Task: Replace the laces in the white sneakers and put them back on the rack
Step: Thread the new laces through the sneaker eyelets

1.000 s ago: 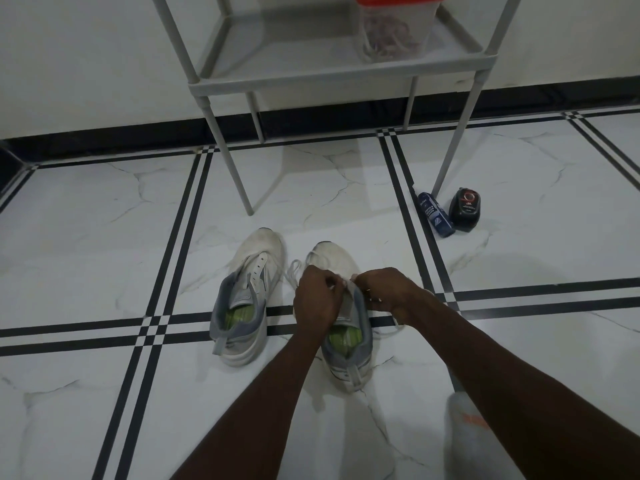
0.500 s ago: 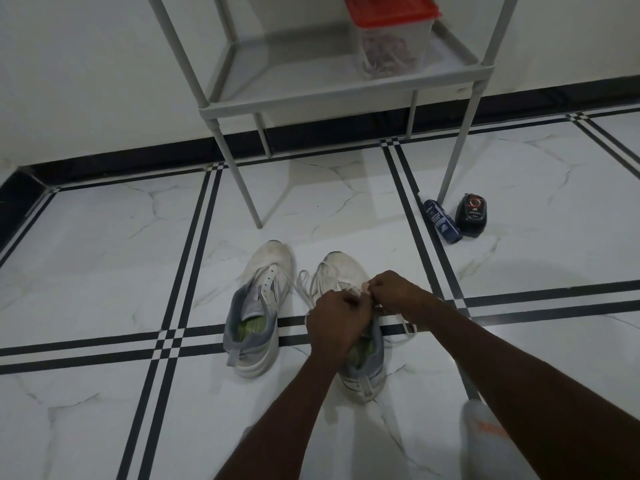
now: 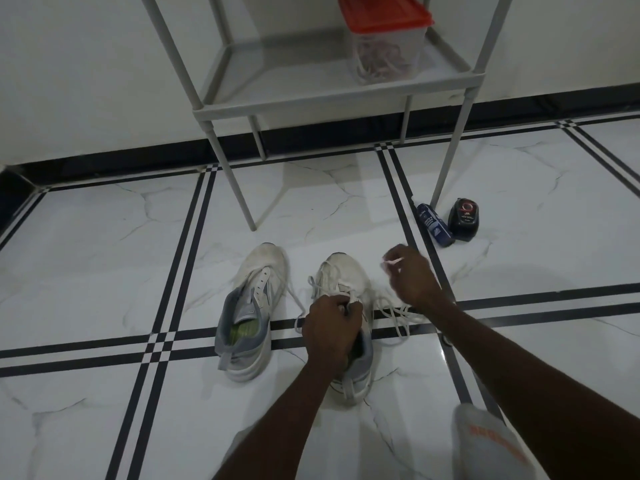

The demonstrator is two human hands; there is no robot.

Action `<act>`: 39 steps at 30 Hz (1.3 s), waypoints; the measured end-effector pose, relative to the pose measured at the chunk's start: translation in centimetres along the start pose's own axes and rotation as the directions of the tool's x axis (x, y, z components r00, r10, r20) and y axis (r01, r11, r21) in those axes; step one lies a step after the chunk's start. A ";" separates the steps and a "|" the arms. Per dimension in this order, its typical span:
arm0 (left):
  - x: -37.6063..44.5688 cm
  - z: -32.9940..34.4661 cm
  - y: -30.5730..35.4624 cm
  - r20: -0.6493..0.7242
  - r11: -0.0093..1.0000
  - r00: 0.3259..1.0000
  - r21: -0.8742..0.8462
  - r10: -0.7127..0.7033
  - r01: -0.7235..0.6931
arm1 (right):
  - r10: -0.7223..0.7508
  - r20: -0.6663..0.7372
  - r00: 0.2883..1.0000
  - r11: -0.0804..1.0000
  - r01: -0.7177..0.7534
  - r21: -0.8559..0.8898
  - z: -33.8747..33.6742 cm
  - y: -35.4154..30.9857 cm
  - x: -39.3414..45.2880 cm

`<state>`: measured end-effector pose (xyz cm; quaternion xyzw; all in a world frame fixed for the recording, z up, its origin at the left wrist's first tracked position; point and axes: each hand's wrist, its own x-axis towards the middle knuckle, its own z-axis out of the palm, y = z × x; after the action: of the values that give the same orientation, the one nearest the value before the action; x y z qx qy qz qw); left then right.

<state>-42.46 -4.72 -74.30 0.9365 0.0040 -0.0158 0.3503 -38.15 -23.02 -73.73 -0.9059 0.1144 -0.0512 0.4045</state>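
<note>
Fingers (image 3: 393, 263) of your right hand (image 3: 412, 278) pinch the lace tip (image 3: 394, 260), raised just right of the laced sneaker (image 3: 346, 306). Your left hand (image 3: 329, 327) is curled over that sneaker's tongue, gripping at the eyelets; what exactly it pinches is hidden. Step looks like pulling the old lace (image 3: 398, 313) out; its slack lies on the floor just right of the sneaker. Next: keep the shoe pinned and draw the lace clear through the remaining eyelets. The other sneaker (image 3: 252, 306), just left of it, looks mostly unlaced. The rack (image 3: 311, 102) stands behind the sneakers, with a red-lidded container (image 3: 384, 46) on its shelf.
</note>
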 end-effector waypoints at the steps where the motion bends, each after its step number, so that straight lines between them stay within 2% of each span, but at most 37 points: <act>1: 0.1 0.1 -0.1 -0.002 1.000 1.000 -0.002 0.010 -0.010 | -0.054 0.140 0.989 0.997 0.060 -0.041 0.8 -0.4 -0.7; 2: 0.1 0.2 -0.3 -0.003 1.000 1.000 -0.009 0.014 -0.014 | -0.086 0.232 0.969 0.993 0.103 -0.062 1.6 -0.7 -1.4; 3: 0.1 0.2 -0.3 -0.006 1.000 1.000 -0.016 0.010 -0.011 | -0.106 0.268 0.957 0.990 0.127 -0.063 2.2 -1.1 -2.0; 5: 0.1 0.1 -0.4 -0.016 1.000 1.000 -0.019 -0.002 0.001 | -0.125 0.250 0.960 0.983 0.153 -0.099 2.8 -1.7 -2.7; 9: 0.0 -0.1 -0.5 0.001 1.000 1.000 -0.020 -0.017 0.017 | -0.147 0.259 0.955 0.933 0.220 -0.284 2.6 -1.8 -2.3; 10: 0.0 -0.2 -0.4 0.005 1.000 1.000 -0.020 -0.020 0.020 | -0.152 0.191 0.970 0.932 0.205 -0.298 2.1 -1.8 -1.8; 11: 0.1 -0.3 -0.5 0.001 1.000 1.000 -0.020 -0.022 0.023 | -0.145 0.064 0.987 0.948 0.158 -0.275 1.4 -1.8 -1.3; 12: 0.1 -0.4 -0.6 -0.004 0.999 1.000 -0.023 -0.026 0.026 | -0.067 -0.115 0.991 0.979 0.043 -0.198 0.4 -1.7 -0.7; 13: 0.3 -0.4 -0.7 -0.009 0.999 0.999 -0.024 -0.032 0.032 | 0.072 -0.309 0.948 0.994 -0.095 -0.058 -0.9 -1.7 0.0; 14: 0.3 -0.4 -0.9 -0.009 0.999 0.999 -0.029 -0.042 0.042 | 0.216 -0.455 0.864 0.976 -0.203 0.079 -2.1 -1.3 0.7; 15: 0.3 -0.4 -0.9 -0.011 0.998 0.999 -0.034 -0.049 0.048 | 0.271 -0.561 0.782 0.962 -0.225 0.153 -3.1 -1.0 1.2; 16: 0.4 -0.5 -0.8 -0.014 0.998 0.999 -0.041 -0.051 0.050 | 0.230 -0.611 0.758 0.973 -0.188 0.134 -3.6 -0.5 1.6; 17: 0.3 -0.5 -0.8 -0.017 0.998 0.999 -0.041 -0.046 0.045 | 0.138 -0.582 0.801 0.990 -0.126 0.061 -3.7 -0.3 1.7; 18: 0.3 -0.4 -0.7 -0.017 0.998 0.999 -0.039 -0.040 0.039 | 0.030 -0.478 0.878 0.998 -0.056 -0.041 -3.3 -0.2 1.3; 19: 0.4 -0.3 -0.8 -0.019 0.999 0.999 -0.037 -0.032 0.032 | -0.061 -0.324 0.944 0.991 0.018 -0.136 -2.2 0.0 0.6; 20: 0.4 -0.3 -0.8 -0.021 0.999 0.999 -0.037 -0.026 0.026 | -0.121 -0.158 0.980 0.970 0.083 -0.228 -0.7 0.3 -0.2; 21: 0.4 -0.2 -1.0 -0.022 0.999 1.000 -0.036 -0.019 0.019 | -0.160 0.008 0.987 0.946 0.156 -0.283 0.8 0.5 -0.8; 23: 0.3 -0.1 -1.3 -0.022 0.999 1.000 -0.042 -0.008 0.007 | -0.186 0.273 0.944 0.907 0.272 -0.322 3.6 0.5 -1.9; 25: 0.3 -0.1 -1.5 -0.020 0.999 1.000 -0.040 0.001 -0.001 | -0.191 0.392 0.900 0.856 0.348 -0.382 5.0 -0.3 -2.2; 28: 0.2 -0.2 -1.6 -0.007 1.000 1.000 -0.030 0.006 -0.006 | -0.271 0.311 0.911 0.727 0.406 -0.553 4.2 -1.9 -2.2; 30: 0.0 -0.3 -1.6 0.002 0.999 1.000 -0.038 0.000 0.000 | -0.272 0.222 0.936 0.696 0.351 -0.627 2.5 -2.3 -1.8; 31: 0.0 -0.3 -1.6 0.002 0.999 1.000 -0.042 0.002 -0.002 | -0.250 0.137 0.959 0.683 0.275 -0.677 1.3 -2.0 -1.4; 32: 0.0 -0.4 -1.5 0.003 0.999 1.000 -0.042 -0.001 0.001 | -0.188 0.006 0.982 0.693 0.138 -0.707 -0.1 -1.4 -0.9; 33: 0.1 -0.4 -1.5 0.005 0.999 1.000 -0.045 -0.002 0.002 | -0.088 -0.180 0.980 0.763 -0.050 -0.645 -1.7 -0.7 -0.3; 34: 0.0 -0.5 -1.3 0.008 0.999 1.000 -0.050 -0.013 0.014 | 0.028 -0.346 0.938 0.836 -0.211 -0.507 -3.2 0.0 0.2; 35: 0.0 -0.6 -1.2 0.008 0.998 1.000 -0.054 -0.021 0.021 | 0.147 -0.433 0.889 0.872 -0.323 -0.369 -4.2 0.6 0.3; 36: 0.1 -0.7 -1.1 0.006 0.998 1.000 -0.058 -0.025 0.025 | 0.198 -0.452 0.870 0.885 -0.357 -0.299 -4.7 1.1 0.5; 37: 0.1 -0.6 -1.2 0.008 0.998 1.000 -0.054 -0.021 0.021 | 0.194 -0.400 0.896 0.896 -0.328 -0.300 -4.6 1.3 0.4; 39: 0.2 -0.4 -1.2 0.009 0.999 1.000 -0.047 -0.017 0.017 | 0.060 -0.156 0.986 0.929 -0.113 -0.353 -2.8 1.2 -0.4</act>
<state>-42.30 -3.52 -74.79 0.9278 0.0109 -0.0227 0.3722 -39.24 -25.73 -72.76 -0.9528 0.1904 -0.0761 0.2239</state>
